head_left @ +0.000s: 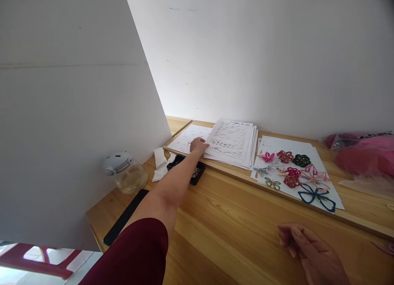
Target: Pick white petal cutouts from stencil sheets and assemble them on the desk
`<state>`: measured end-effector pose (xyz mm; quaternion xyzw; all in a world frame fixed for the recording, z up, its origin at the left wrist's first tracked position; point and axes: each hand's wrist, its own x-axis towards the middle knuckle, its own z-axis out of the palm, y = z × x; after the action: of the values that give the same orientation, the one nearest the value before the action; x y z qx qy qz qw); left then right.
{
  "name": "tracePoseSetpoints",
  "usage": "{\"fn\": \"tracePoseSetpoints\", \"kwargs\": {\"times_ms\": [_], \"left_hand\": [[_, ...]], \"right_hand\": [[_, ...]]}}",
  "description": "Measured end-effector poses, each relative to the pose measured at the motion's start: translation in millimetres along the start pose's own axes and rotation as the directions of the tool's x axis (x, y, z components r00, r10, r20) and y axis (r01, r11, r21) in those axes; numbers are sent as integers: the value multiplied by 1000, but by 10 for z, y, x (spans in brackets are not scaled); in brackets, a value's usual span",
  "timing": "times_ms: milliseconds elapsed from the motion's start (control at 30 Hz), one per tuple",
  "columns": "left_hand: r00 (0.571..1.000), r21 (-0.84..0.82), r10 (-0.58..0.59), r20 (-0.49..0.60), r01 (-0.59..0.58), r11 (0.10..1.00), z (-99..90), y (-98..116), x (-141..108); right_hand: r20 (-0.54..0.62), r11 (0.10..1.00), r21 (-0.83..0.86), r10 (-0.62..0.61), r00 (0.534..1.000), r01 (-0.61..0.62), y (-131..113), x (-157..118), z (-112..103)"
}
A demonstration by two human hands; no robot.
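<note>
My left hand (199, 146) is stretched out across the table, its fingers closed on the left edge of a white sheet with wavy cut-out slits (232, 137). That sheet lies on top of a stack of white paper (254, 147). Left of the hand is another white sheet (184, 138) with small holes, partly hidden by the hand. My right hand (312, 250) hovers low over the table front, loosely curled with the fingers slightly apart, and nothing shows in it.
Colourful flower and butterfly ornaments (291, 170) rest on white sheets (331, 194). A clear jar with a grey lid (126, 174), white tissues (160, 160), a black tray (198, 176) and a black strip (126, 217) are at left. Pink material in plastic (366, 156) lies right.
</note>
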<state>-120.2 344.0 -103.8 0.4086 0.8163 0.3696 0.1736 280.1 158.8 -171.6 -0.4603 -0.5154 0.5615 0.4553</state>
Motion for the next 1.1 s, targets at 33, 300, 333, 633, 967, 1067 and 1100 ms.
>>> {"fn": "tracePoseSetpoints", "kwargs": {"times_ms": [33, 300, 333, 633, 967, 1067, 1100], "left_hand": [[1000, -10, -4, -2, 4, 1000, 1, -5, -5], [999, -40, -38, -30, 37, 999, -14, 56, -49], [999, -53, -38, -37, 36, 998, -13, 59, -54], [998, -421, -19, -52, -4, 907, 50, 69, -83], [993, -801, -64, 101, 120, 587, -68, -8, -169], [993, -838, -65, 98, 117, 533, -141, -72, -168], [993, -846, -65, 94, 114, 520, -162, -92, -164]], "right_hand": [[1, 1000, -4, -2, 1000, 2, -4, -4, 1], [7, 1000, -8, -6, 1000, 6, -17, -13, 3], [7, 1000, -7, -5, 1000, 5, -14, -11, 3], [-8, 1000, 13, 3, 1000, -3, -21, -11, 12], [-36, 1000, 23, 5, 999, -5, -66, -3, 52], [-35, 1000, 2, 2, 999, -2, -59, -5, 49], [-33, 1000, -2, 1, 999, -1, -54, -6, 44]]}}
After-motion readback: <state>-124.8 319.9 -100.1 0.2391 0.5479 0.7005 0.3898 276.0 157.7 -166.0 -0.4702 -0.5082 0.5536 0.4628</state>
